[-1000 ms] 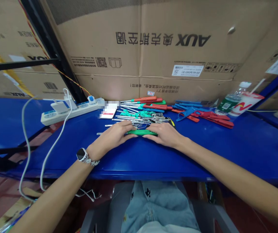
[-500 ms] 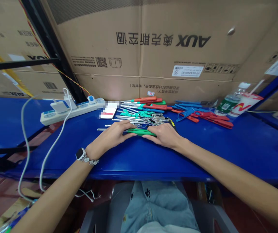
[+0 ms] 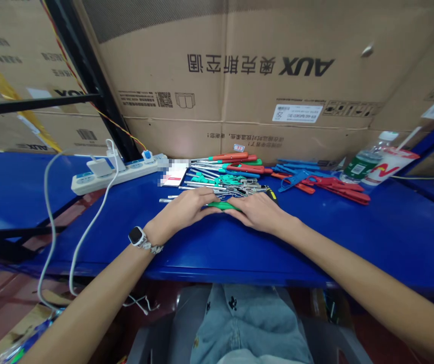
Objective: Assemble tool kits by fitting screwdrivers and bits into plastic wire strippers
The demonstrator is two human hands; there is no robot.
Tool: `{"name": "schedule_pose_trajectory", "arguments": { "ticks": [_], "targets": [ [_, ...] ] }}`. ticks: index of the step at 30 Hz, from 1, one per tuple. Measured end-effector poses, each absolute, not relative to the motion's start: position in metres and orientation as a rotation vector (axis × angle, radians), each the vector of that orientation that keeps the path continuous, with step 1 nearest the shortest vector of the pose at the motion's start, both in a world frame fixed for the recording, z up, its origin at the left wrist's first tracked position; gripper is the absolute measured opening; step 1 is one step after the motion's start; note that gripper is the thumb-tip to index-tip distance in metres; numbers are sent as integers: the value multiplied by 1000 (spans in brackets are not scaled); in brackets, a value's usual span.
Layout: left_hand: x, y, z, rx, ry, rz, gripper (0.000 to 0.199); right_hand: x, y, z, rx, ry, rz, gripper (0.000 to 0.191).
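Observation:
A green plastic piece (image 3: 222,206) lies crosswise between my two hands, low over the blue table. My left hand (image 3: 188,207) is closed on its left end, with a watch on the wrist. On its right end my right hand (image 3: 257,210) is closed, thumb and fingers pressed to it. Just behind my hands lie metal rods and wire parts (image 3: 235,188) with teal pieces (image 3: 205,178) among them. Farther back are orange-red handled tools (image 3: 235,157).
A white power strip (image 3: 122,174) with cables is at the left. Blue parts (image 3: 296,178) and red parts (image 3: 344,191) lie to the right, near a bottle (image 3: 361,164) and a cup (image 3: 386,167). Large cartons (image 3: 247,106) stand behind the blue table (image 3: 209,253).
The whole view has shifted slightly, so things appear a little farther right. My hands have drawn slightly closer together, and less of the green piece shows between them.

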State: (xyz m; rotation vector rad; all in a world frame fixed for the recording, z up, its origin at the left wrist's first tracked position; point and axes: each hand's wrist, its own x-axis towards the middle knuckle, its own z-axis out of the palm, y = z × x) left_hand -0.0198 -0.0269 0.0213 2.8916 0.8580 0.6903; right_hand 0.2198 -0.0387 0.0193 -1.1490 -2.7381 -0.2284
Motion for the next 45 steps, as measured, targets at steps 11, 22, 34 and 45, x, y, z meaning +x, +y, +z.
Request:
{"name": "schedule_pose_trajectory", "arguments": {
  "ticks": [11, 22, 34, 45],
  "targets": [
    [24, -40, 13, 1902, 1213, 1440, 35, 207, -35, 2, -1032, -1788, 1060, 46],
    [95, -7, 34, 1673, 797, 1241, 39, 198, -25, -16, -990, -1448, 943, 54],
    [56, -14, 29, 2782, 977, 838, 21, 231, -21, 19, -814, -1405, 1060, 55],
    [47, -15, 27, 2779, 1049, 783, 26, 227, -23, 17, -780, -1366, 1136, 51]
  ]
}}
